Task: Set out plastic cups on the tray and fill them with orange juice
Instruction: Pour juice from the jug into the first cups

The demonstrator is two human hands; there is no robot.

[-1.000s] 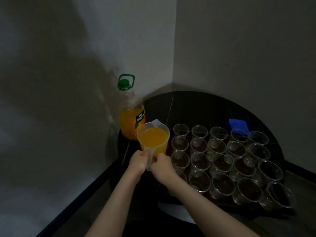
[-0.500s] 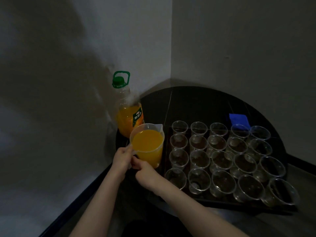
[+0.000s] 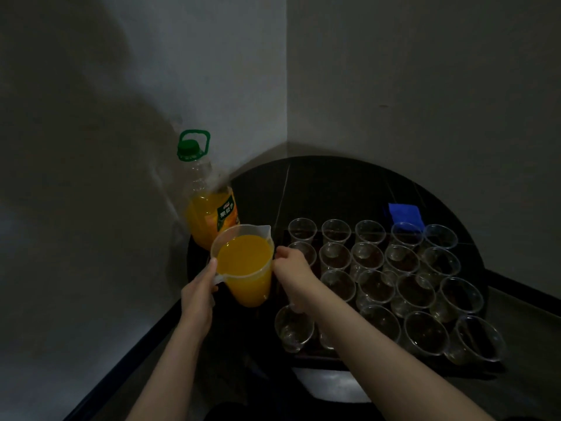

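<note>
At the left edge of the tray, the left hand grips the jug by its handle, right hand fingers curled against its side. It's nearly brimful, so a quick tilt would likely slosh past those light empty cups.

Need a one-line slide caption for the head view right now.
Left hand holds juice-filled jug by its handle, right hand steadying it beside empty cups.
</note>
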